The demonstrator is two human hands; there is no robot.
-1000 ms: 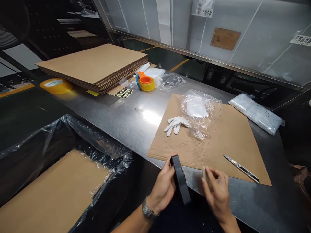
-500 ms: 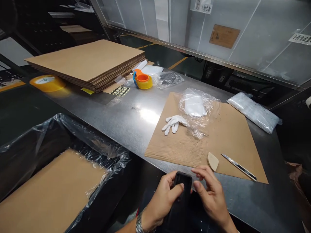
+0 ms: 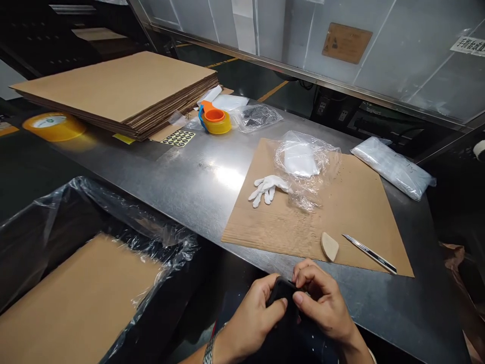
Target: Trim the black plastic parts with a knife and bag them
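Observation:
A black oblong piece (image 3: pixel 281 290), with a raised rim and rounded corners, is in my left hand (image 3: pixel 254 319) at the table's near edge. My left thumb lies across its face and the fingers wrap its side. My right hand (image 3: pixel 321 302) is closed in a pinch at the piece's top right corner, thumb against index finger. Most of the piece is lost against the dark background below. Just beyond my hands, a beige wedge-shaped pad (image 3: pixel 329 246) and a slim cutter knife (image 3: pixel 369 254) lie on a cardboard sheet (image 3: pixel 273 230).
On the cardboard are a white glove (image 3: pixel 267 189) and a clear plastic bag (image 3: pixel 322 156). A wrapped packet (image 3: pixel 394 167) lies right. Stacked cardboard (image 3: pixel 125 83), a tape dispenser (image 3: pixel 216 121) and a tape roll (image 3: pixel 53 126) stand left. A plastic-lined bin (image 3: pixel 56 199) is lower left.
My right hand has moved in to the black piece; its fingers, apart before, now pinch at the corner. The black piece has tilted and shows less of its face. The view has shifted slightly.

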